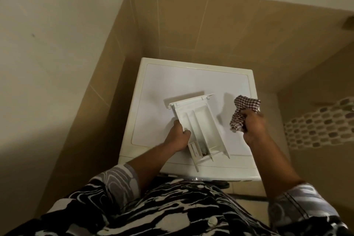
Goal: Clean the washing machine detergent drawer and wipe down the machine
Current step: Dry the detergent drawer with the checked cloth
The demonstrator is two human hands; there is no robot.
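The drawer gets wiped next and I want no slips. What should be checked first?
1. Out of the machine: ok, the detergent drawer is above the washing machine top.
2. Firm hold: ok, the left hand grips its left edge.
3. Ready to wipe: ok, the right hand holds the checked cloth, apart from the drawer.
4. Compartments facing up: ok.
5. Cloth damp: cannot tell.
6. Drawer resting on the top or lifted: cannot tell.
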